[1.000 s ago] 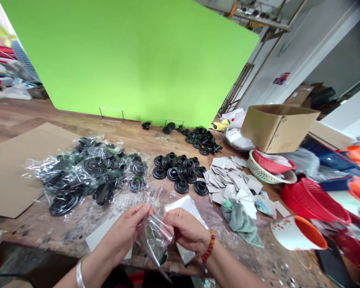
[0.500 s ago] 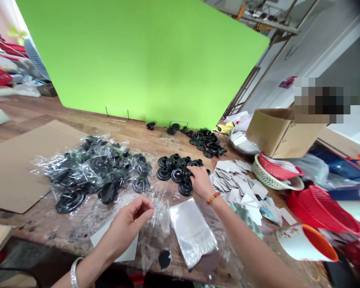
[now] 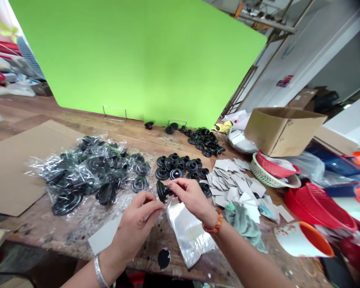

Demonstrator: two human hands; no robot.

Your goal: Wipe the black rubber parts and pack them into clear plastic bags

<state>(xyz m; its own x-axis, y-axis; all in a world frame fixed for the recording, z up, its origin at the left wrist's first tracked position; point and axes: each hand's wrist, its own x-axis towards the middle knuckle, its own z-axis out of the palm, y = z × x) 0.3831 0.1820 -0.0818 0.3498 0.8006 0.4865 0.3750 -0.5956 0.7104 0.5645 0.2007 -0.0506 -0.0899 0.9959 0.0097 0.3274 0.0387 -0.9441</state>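
Note:
My right hand (image 3: pixel 192 198) pinches a round black stepped part with a narrow neck (image 3: pixel 162 191), tilted on its side above the table. Close by on the left, my left hand (image 3: pixel 138 224) is closed, thumb against fingers, on what looks like a thin clear plastic bag, barely visible. Under my right hand lies a stack of flat clear bags (image 3: pixel 187 232). Behind it sits a cluster of loose black parts (image 3: pixel 175 166). To the left is a heap of black parts in clear bags (image 3: pixel 99 166). A pale card (image 3: pixel 105 236) lies partly beneath my left hand.
White-grey cards (image 3: pixel 231 180) are scattered at right, with a green cloth (image 3: pixel 244 224). Beyond stand a cardboard box (image 3: pixel 285 132), nested baskets (image 3: pixel 273 172) and a white-orange container (image 3: pixel 303 239). A green board (image 3: pixel 144 60) rises behind; flat cardboard (image 3: pixel 24 160) lies left.
My right hand has taken a black part from the near cluster and brought it back toward my left hand. My left hand has moved slightly right, its fingertips now closer to the part.

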